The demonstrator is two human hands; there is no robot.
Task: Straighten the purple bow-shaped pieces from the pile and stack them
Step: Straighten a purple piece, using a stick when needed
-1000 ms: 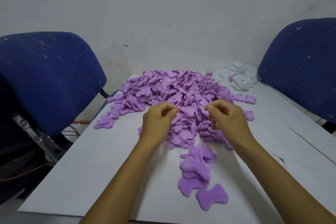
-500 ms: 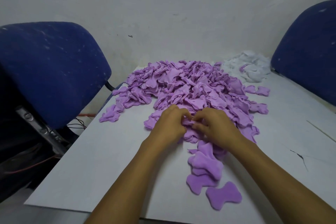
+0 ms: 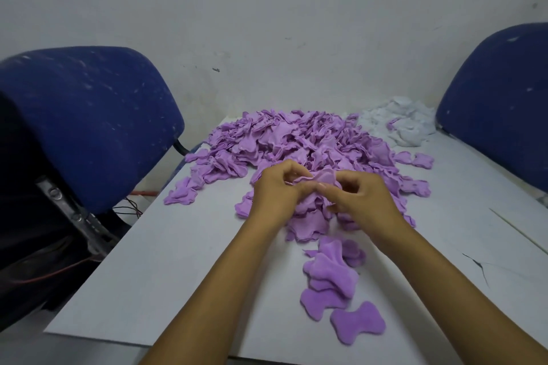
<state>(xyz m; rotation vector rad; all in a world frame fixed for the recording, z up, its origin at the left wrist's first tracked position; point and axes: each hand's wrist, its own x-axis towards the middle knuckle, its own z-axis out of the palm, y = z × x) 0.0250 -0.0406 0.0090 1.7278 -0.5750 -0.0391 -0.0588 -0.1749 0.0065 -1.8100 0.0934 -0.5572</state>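
Between our hands, left to right: left hand (image 3: 277,191) pinches one end of a crumpled purple piece (image 3: 323,178), right hand (image 3: 360,197) the other; its long axis runs hand to hand. Nearer us, below the right hand, lies the stack (image 3: 330,275).

We see a scuffed whitish wall (image 3: 267,9) behind the pale counter (image 3: 166,261), with a blue chair (image 3: 89,121) at either side.
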